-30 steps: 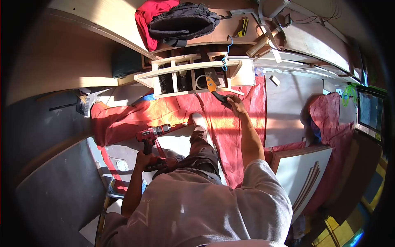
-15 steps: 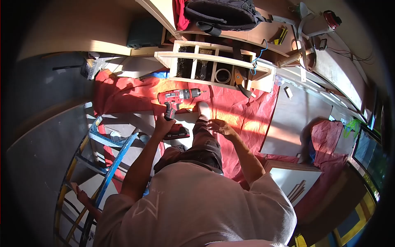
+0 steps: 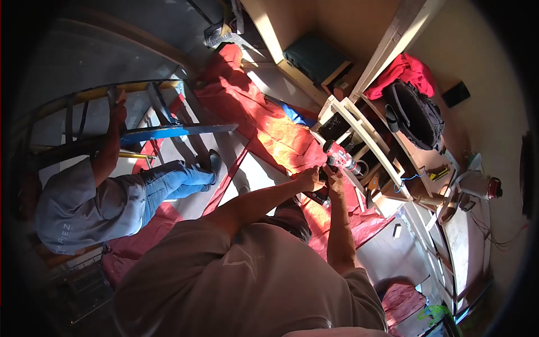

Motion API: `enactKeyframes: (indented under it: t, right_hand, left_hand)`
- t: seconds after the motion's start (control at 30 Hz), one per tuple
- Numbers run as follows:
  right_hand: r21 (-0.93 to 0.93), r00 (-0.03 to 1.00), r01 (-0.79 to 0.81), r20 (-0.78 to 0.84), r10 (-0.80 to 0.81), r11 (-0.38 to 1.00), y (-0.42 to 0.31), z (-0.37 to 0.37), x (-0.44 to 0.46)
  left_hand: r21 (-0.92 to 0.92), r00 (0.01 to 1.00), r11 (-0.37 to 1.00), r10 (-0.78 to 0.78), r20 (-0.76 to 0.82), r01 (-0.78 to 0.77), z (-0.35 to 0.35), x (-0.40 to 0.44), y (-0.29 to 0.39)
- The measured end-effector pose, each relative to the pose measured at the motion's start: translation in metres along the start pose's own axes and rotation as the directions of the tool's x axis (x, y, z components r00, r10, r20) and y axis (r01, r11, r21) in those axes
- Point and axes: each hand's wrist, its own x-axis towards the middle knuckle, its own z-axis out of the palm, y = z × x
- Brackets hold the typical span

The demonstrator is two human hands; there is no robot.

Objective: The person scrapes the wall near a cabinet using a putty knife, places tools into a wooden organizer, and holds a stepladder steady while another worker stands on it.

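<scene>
A red and black cordless drill is held out in front of me, its chuck pointing toward a wooden tool tote. My left hand is closed at the drill's handle. From the other side my right hand also grips around the handle. Below both hands the battery base shows in part, and the fingers partly cover the handle. Just past the drill stands the wooden tool tote, which has slatted compartments and tools in it.
On the left, a person in jeans has an arm at a blue stepladder. Red sheeting covers part of the floor. A black bag rests on a wooden surface at right. A dark green case sits at the back.
My view has turned left, bringing the other person into sight. My right hand, apart from the drill before, has come to its handle beside my left hand.
</scene>
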Motion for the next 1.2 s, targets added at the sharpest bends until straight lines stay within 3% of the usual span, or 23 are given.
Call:
enactKeyframes:
  t: [0.07,0.13,0.2,0.23,0.27,0.33,0.37,0.4,0.43,0.5,0.53,0.57,0.6,0.67,0.7,0.77,0.8,0.83,0.97,1.07,1.1,1.17,1.2]
  right_hand:
    - [-0.214,0.992,-0.117,-0.081,0.101,0.970,-0.020,-0.003,0.014]
    - [-0.506,0.953,-0.302,-0.135,0.271,0.808,-0.031,-0.028,0.047]
    - [-0.709,0.962,-0.259,-0.247,0.112,0.656,-0.039,-0.040,0.075]
    - [-0.732,0.964,-0.259,-0.241,0.116,0.630,-0.049,-0.043,0.085]
    - [-0.846,0.959,-0.278,-0.274,0.076,0.456,-0.065,-0.039,0.090]
    - [-0.885,0.985,-0.173,-0.152,0.084,0.432,-0.047,-0.098,0.130]
    - [-0.859,0.977,-0.197,-0.134,0.163,0.473,-0.075,-0.065,0.116]
    - [-0.944,0.981,-0.178,-0.151,0.118,0.278,-0.074,-0.079,0.128]
    - [-0.971,0.986,-0.157,-0.143,0.084,0.182,-0.071,-0.089,0.137]
    - [-0.987,0.993,-0.074,-0.060,0.103,0.143,-0.064,-0.113,0.152]
    - [-0.986,0.989,-0.136,-0.130,0.065,0.093,-0.058,-0.119,0.156]
    - [-0.977,0.994,0.063,0.079,0.072,0.204,-0.047,-0.141,0.163]
    - [-0.992,0.965,-0.025,0.009,0.264,0.127,-0.051,-0.139,0.166]
    - [-0.998,0.995,-0.056,-0.059,0.083,-0.036,-0.026,-0.169,0.175]
    - [-0.988,0.985,-0.153,-0.155,0.079,-0.021,-0.034,-0.148,0.162]
    - [-0.963,0.992,-0.118,-0.106,-0.062,-0.243,-0.031,-0.132,0.153]
    - [-0.907,0.959,-0.283,-0.262,-0.108,-0.311,-0.046,-0.063,0.120]
    - [-0.902,0.958,-0.263,-0.204,-0.200,-0.342,-0.035,-0.059,0.117]
    - [-0.890,0.983,-0.067,0.017,-0.181,-0.451,0.029,-0.025,0.098]
    - [-0.858,0.974,0.212,0.143,0.178,-0.468,0.097,-0.001,0.072]
    - [-0.881,0.873,0.366,0.213,0.438,-0.300,0.128,-0.005,0.075]
    - [-0.656,0.717,0.676,0.483,0.502,-0.335,0.174,0.078,0.008]
    - [-0.513,0.505,0.837,0.587,0.633,-0.192,0.204,0.107,-0.010]
  left_hand:
    - [-0.030,0.996,1.000,0.003,0.091,0.000,-0.030,-0.019,0.009]
    - [-0.064,0.953,0.978,0.176,-0.247,-0.197,-0.026,-0.047,-0.024]
    - [-0.151,0.971,0.970,0.163,-0.176,-0.191,-0.041,-0.077,-0.077]
    - [-0.213,0.986,0.973,0.055,-0.156,-0.088,-0.045,-0.099,-0.109]
    - [-0.223,0.979,0.965,-0.165,-0.124,0.134,-0.053,-0.127,-0.135]
    - [-0.096,0.914,0.927,-0.374,-0.159,0.362,-0.047,-0.184,-0.217]
    - [-0.136,0.851,0.883,-0.470,-0.233,0.450,-0.032,-0.222,-0.260]
    - [-0.016,0.811,0.863,-0.482,-0.331,0.505,-0.003,-0.257,-0.320]
    - [-0.011,0.753,0.781,-0.606,-0.255,0.625,-0.002,-0.295,-0.335]
    - [-0.005,0.635,0.651,-0.741,-0.216,0.759,0.028,-0.360,-0.367]
    - [-0.003,0.604,0.606,-0.793,-0.078,0.795,0.035,-0.385,-0.374]
    - [-0.035,0.594,0.596,-0.803,-0.053,0.802,0.050,-0.404,-0.376]
    - [-0.075,0.578,0.579,-0.815,-0.038,0.812,0.066,-0.427,-0.381]
    - [-0.201,0.524,0.536,-0.844,-0.111,0.820,0.094,-0.451,-0.375]
    - [-0.230,0.496,0.505,-0.863,-0.099,0.832,0.104,-0.455,-0.376]
    - [-0.308,0.477,0.467,-0.878,-0.050,0.829,0.122,-0.451,-0.382]
    - [-0.334,0.467,0.454,-0.883,-0.045,0.826,0.128,-0.444,-0.388]
    - [-0.367,0.478,0.468,-0.876,-0.071,0.804,0.133,-0.438,-0.395]
    - [-0.512,0.502,0.450,-0.864,-0.042,0.732,0.138,-0.413,-0.419]
    - [-0.609,0.534,0.439,-0.845,-0.029,0.661,0.136,-0.424,-0.446]
    - [-0.647,0.546,0.425,-0.837,-0.015,0.633,0.137,-0.429,-0.458]
    - [-0.658,0.560,0.445,-0.827,-0.042,0.608,0.151,-0.442,-0.497]
    - [-0.649,0.575,0.477,-0.815,-0.074,0.592,0.162,-0.449,-0.519]
